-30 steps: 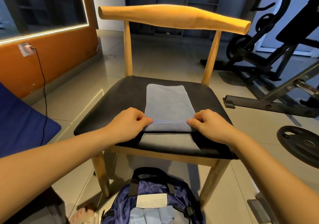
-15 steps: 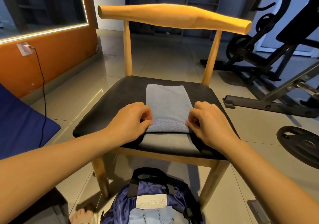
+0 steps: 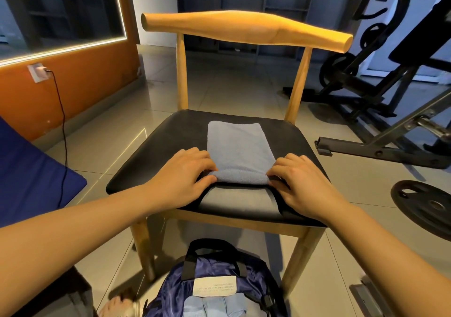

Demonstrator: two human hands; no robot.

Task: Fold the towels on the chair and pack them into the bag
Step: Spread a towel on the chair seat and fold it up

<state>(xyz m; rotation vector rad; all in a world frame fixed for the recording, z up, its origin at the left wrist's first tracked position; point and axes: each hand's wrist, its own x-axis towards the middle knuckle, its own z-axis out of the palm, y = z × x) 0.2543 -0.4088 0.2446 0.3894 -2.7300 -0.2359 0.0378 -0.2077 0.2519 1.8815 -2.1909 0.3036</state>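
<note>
The folding step is under way, judging by the hands: the towel (image 3: 238,145) is lying as a narrow grey-blue strip along the middle of the chair (image 3: 161,155) seat, and both hands are gripping a raised, rounded fold at its near end. The left hand (image 3: 181,177) is curling its fingers (image 3: 205,163) round the fold's left corner, and the right hand (image 3: 302,185) is pinching the right corner the same way, knuckles up and fingertips tucked under the cloth. Just in front of the fold a flat grey layer (image 3: 238,200) is lying on the seat near its front edge; whether it is part of the same towel or a second one, I cannot tell. The next move is probably calling for both corners to be carried together toward the far end, kept level so the edges are meeting squarely, then pressed flat before lifting. The bag (image 3: 170,290), a dark blue one with black straps, is standing open on the floor (image 3: 244,89) below the seat's front edge, its mouth facing up. Inside it, folded light blue cloth (image 3: 212,305) is showing under a white label (image 3: 214,285), so packing appears partly done.
</note>
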